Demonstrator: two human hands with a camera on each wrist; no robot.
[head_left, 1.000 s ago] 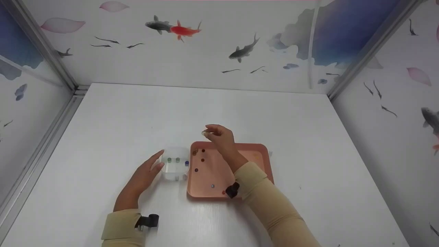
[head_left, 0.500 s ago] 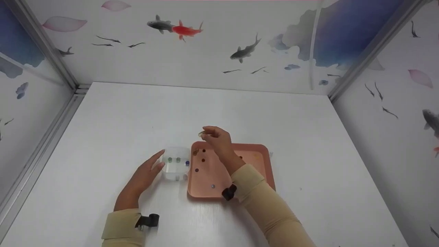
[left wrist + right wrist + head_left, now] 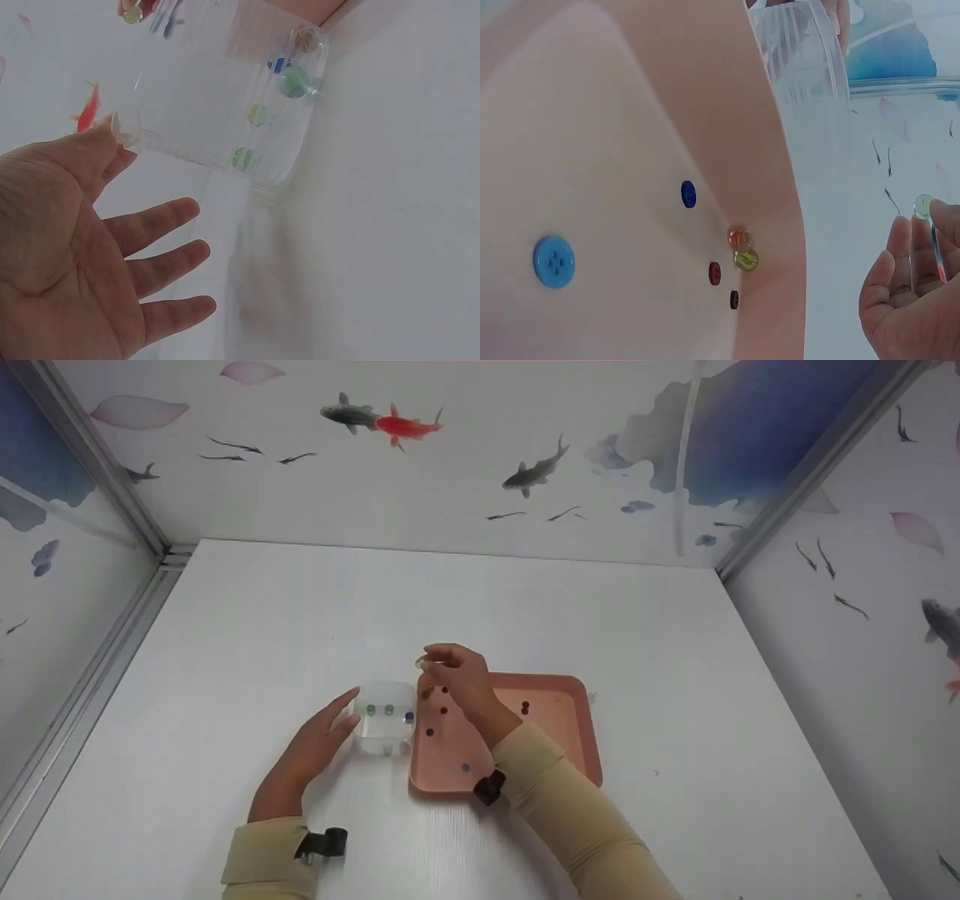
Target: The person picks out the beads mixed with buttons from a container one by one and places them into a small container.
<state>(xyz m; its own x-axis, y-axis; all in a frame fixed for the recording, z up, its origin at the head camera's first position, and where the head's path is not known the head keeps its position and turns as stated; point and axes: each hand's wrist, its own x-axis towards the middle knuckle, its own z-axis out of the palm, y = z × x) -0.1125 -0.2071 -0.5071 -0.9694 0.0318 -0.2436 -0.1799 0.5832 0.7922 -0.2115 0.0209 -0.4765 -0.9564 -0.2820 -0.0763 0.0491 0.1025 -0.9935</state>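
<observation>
My right hand [image 3: 461, 679] pinches a pale yellow-green glass marble [image 3: 923, 206] between thumb and fingertips, above the tray's back left corner. In the left wrist view that marble [image 3: 133, 14] shows beyond the clear plastic box. My left hand [image 3: 322, 739] lies at the left side of the clear box [image 3: 384, 727], its fingers spread and fairly straight, with thumb and index finger at the rim. Several marbles sit inside the box, among them a green marble [image 3: 294, 82], a blue marble [image 3: 279, 62] and an orange one [image 3: 305, 39].
Right beside the box stands a pink tray [image 3: 506, 787]. It holds a light blue button [image 3: 553, 261], a dark blue button [image 3: 688, 194], a red button [image 3: 715, 274] and two marbles [image 3: 746, 259] near its wall. A printed wall rises behind the white table [image 3: 375, 600].
My right hand has moved left and slightly nearer with the marble, toward the box. Dark buttons on the tray's right side have come into view. The left hand has stayed in place.
</observation>
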